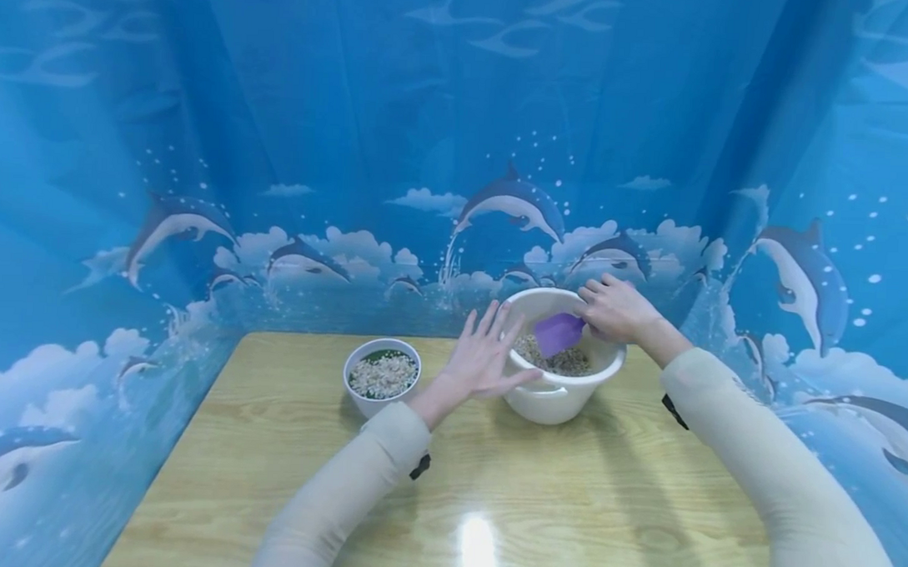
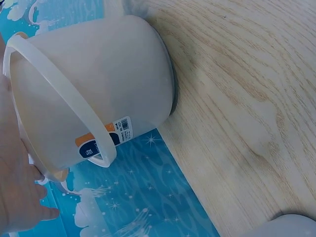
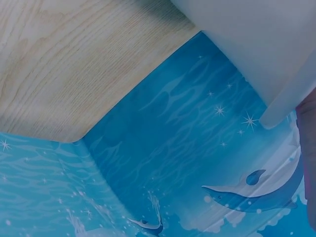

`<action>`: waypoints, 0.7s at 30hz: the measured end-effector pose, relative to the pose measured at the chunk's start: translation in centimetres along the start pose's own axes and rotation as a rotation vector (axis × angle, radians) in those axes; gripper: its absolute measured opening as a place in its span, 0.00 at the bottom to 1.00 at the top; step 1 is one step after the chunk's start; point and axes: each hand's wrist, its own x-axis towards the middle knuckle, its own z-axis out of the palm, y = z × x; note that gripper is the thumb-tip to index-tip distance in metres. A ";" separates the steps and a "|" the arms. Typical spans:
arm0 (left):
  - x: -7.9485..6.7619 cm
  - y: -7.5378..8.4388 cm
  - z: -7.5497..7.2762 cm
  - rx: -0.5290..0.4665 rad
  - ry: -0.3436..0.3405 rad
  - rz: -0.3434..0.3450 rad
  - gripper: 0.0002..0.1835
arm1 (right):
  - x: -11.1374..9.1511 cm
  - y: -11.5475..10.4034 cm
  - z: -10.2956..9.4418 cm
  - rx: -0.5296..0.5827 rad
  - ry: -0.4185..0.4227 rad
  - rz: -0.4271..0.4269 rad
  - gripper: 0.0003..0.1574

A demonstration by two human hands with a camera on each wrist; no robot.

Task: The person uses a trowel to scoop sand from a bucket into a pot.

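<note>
A white bucket [image 1: 547, 404] stands on the table at the right of the head view, with loose grain [image 1: 571, 363] lying in it. My right hand [image 1: 616, 310] grips the handle of a purple scoop [image 1: 557, 334], whose blade tilts down over the grain inside the rim. My left hand [image 1: 485, 360] lies against the bucket's left rim with its fingers straight and spread. In the left wrist view, the bucket's handle [image 2: 61, 86] hangs down its side, and the left hand's fingers [image 2: 24, 197] reach along the rim. The scoop is hidden in both wrist views.
A smaller white bowl [image 1: 382, 343] stands left of the left hand, with pale grain over a green inside. The wooden table [image 1: 447, 483] ends right behind the bucket. Blue dolphin-print sheeting [image 1: 354, 146] hangs around the back and sides.
</note>
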 end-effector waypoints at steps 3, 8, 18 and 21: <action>0.0 0.0 -0.1 -0.006 -0.005 0.001 0.56 | 0.1 0.0 0.2 -0.004 0.000 0.000 0.13; 0.0 0.0 -0.1 -0.003 -0.007 0.007 0.56 | 0.2 -0.1 0.7 -0.011 0.004 -0.003 0.15; 0.0 0.0 0.0 -0.002 0.005 0.008 0.56 | 0.9 -0.2 0.5 -0.048 -0.021 -0.008 0.08; 0.1 0.0 0.0 -0.001 0.007 0.009 0.55 | 1.1 -0.2 0.5 -0.056 -0.028 -0.005 0.07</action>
